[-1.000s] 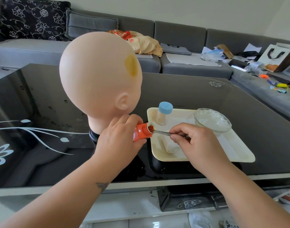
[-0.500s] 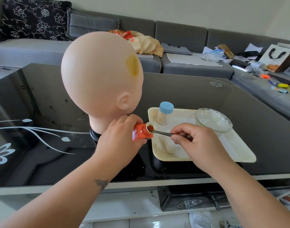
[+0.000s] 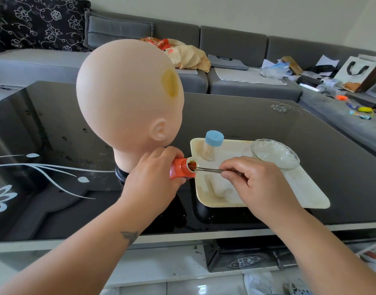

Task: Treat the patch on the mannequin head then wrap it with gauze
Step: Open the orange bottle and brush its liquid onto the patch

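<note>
I see the left hand [image 3: 149, 179] gripping the orange bottle [image 3: 180, 170] tilted beside the mannequin head [image 3: 127, 99] on the bench [image 3: 268, 124]. The right hand [image 3: 261, 186] pinches tweezers [image 3: 208, 170], tips hidden inside the bottle's mouth. Nothing has shifted since 1 second ago. The yellow patch [image 3: 169, 82] sits uncovered.

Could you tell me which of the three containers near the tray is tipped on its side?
The small orange bottle, gripped by the left hand. The blue-capped clear vial and clear glass bowl stand upright on the cream tray.
</note>
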{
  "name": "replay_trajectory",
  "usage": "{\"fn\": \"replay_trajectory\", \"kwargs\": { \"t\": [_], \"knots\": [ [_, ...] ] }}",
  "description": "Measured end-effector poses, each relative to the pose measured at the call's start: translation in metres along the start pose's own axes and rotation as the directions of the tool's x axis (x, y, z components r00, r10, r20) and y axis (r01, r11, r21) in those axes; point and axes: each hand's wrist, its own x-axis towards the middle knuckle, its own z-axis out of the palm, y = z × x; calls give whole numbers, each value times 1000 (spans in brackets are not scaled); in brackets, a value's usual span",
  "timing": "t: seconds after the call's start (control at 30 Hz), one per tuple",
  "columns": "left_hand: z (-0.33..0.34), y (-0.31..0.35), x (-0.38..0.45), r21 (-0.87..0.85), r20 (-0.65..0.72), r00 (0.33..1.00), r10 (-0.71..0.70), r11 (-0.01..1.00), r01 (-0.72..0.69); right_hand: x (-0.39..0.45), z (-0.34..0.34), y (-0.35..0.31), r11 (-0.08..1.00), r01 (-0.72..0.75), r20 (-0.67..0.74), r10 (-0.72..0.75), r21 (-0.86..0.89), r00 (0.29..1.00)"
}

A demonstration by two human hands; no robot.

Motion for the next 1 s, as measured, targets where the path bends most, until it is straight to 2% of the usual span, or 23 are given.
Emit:
{"fn": "replay_trajectory", "kwargs": {
  "t": [0.13, 0.23, 0.3, 0.43, 0.53, 0.67, 1.0],
  "knots": [
    [-3, 3, -1, 95, -61, 996, 68, 994, -62, -1, 1, 8, 956, -225, 112, 207, 186, 972],
    [-2, 2, -1, 93, -67, 994, 89, 992, -83, 2, 2, 12, 925, -296, 184, 256, 240, 949],
    [-1, 1, -1, 10, -42, 996, 79, 997, -79, 3, 0, 15, 909, -319, 203, 270, 267, 941],
    [1, 0, -1, -131, 9, 999, 43, 990, -42, 1, -3, 15, 944, -248, 144, 221, 216, 965],
    [2, 0, -1, -125, 11, 999, 47, 991, -46, 1, -3, 12, 989, -124, 76, 118, 78, 990],
    [1, 0, -1, -107, 2, 999, 54, 993, -54, 0, -4, 9, 999, -32, 25, 31, 25, 999],
    [2, -2, 0, -98, -9, 999, 53, 994, -53, 0, -3, 8, 999, 32, 1, -32, -3, 999]
  ]
}}
